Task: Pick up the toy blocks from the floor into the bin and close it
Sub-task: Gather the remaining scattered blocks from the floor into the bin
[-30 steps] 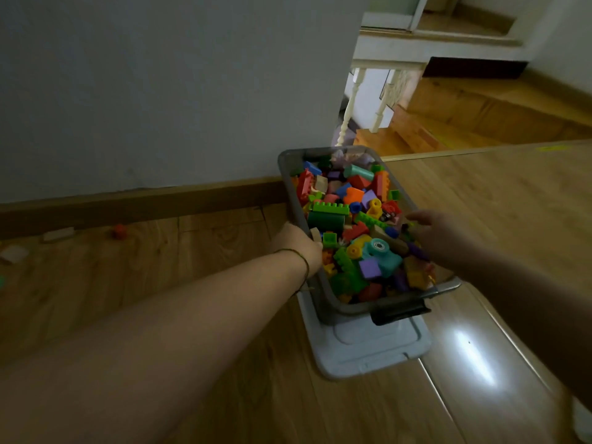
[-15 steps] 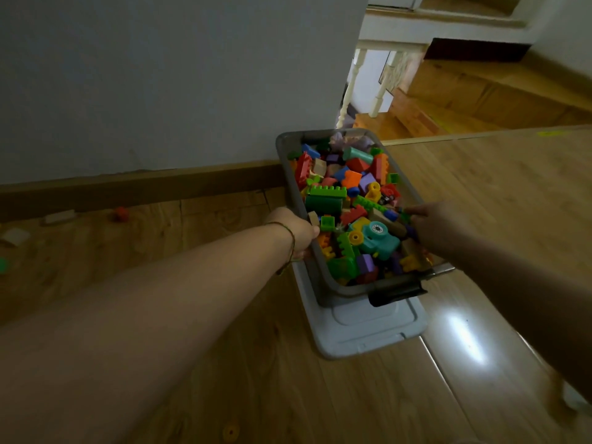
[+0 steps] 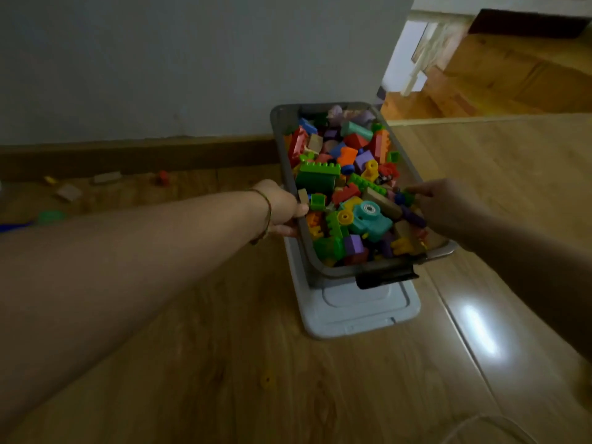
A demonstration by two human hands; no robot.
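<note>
The grey bin (image 3: 333, 273) is open and full to the rim with colourful blocks (image 3: 346, 187). A white lid (image 3: 358, 312) lies under the bin, showing at its near end. Left of the bin, a red block (image 3: 162, 178) and beige blocks (image 3: 68, 191) lie on the floor.

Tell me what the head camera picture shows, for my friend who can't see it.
The left hand and the right hand hold the long sides of a grey bin piled with colourful toy blocks. A white lid lies under it on the wooden floor, and a red block and other pieces lie near the wall.
</note>
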